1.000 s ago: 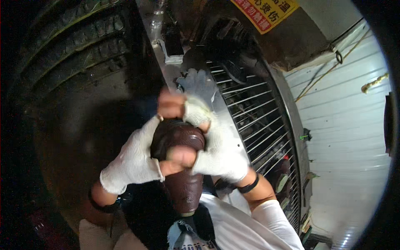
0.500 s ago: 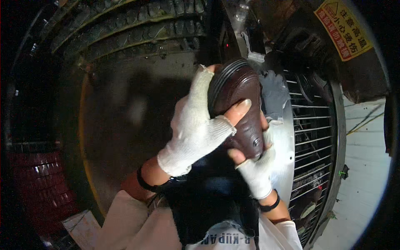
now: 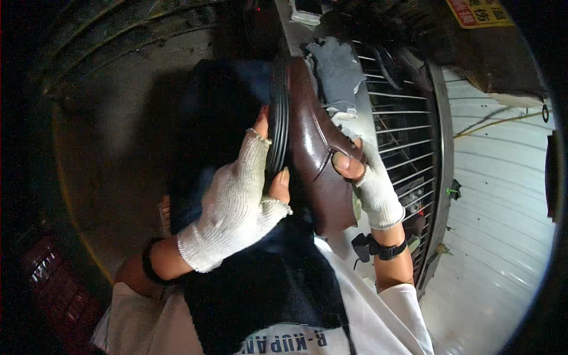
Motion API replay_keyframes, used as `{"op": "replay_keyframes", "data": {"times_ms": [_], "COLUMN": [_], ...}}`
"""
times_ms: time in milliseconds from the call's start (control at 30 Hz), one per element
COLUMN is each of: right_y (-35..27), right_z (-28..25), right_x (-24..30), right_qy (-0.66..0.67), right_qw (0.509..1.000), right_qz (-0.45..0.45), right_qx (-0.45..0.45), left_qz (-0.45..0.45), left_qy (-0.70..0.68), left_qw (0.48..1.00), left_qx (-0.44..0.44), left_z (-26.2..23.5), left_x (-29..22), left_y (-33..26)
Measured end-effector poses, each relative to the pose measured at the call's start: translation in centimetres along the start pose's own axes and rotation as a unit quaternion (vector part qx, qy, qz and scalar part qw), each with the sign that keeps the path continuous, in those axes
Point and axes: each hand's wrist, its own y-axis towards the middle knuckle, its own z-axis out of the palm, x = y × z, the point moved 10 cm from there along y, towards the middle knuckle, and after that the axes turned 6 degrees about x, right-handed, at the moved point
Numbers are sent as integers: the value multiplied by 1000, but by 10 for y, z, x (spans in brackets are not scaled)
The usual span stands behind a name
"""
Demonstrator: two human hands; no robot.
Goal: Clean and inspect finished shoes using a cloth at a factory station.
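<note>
A dark brown leather shoe (image 3: 307,142) stands on edge in front of me, toe away, its black ridged sole turned to the left. My left hand (image 3: 234,201), in a white knit glove with bare fingertips, presses its fingers and thumb against the sole side. My right hand (image 3: 378,189), gloved the same way, grips the upper by the shoe's opening, with the thumb on the leather and the other fingers mostly hidden behind. Something pale green (image 3: 357,204) shows at the opening.
A grey cloth or glove (image 3: 337,74) lies on the metal ledge beyond the shoe. Right of it runs a rack of metal bars (image 3: 402,142), with a white ribbed surface (image 3: 491,195) farther right. A dark casing with a yellow and red label (image 3: 479,12) is at the upper right.
The shoe has turned in my hands, so its side and sole edge show now. My left hand has moved from the top of the upper to the sole. My view has shifted to the right.
</note>
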Motion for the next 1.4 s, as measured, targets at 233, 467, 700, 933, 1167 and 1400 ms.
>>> {"op": "replay_keyframes", "data": {"times_ms": [233,467,700,933,1167,1400], "right_y": [-24,11,89,142,51,87], "right_z": [44,9,48,35,76,46], "right_x": [36,-138,-35,10,57,-7], "right_qy": [-111,241,-27,-141,-240,13], "right_qw": [959,969,986,984,917,990], "right_qz": [-252,-51,-164,-111,-240,-89], "right_qx": [-62,16,-34,5,209,109], "left_qz": [162,194,215,16,174,109], "left_qy": [-138,105,201,24,107,99], "left_qw": [969,965,924,998,976,987], "left_qx": [-129,144,244,-48,79,60], "left_z": [-26,-48,-2,-73,-59,-57], "left_x": [-20,-41,72,82,25,50], "left_y": [-2,29,-8,97,33,70]}}
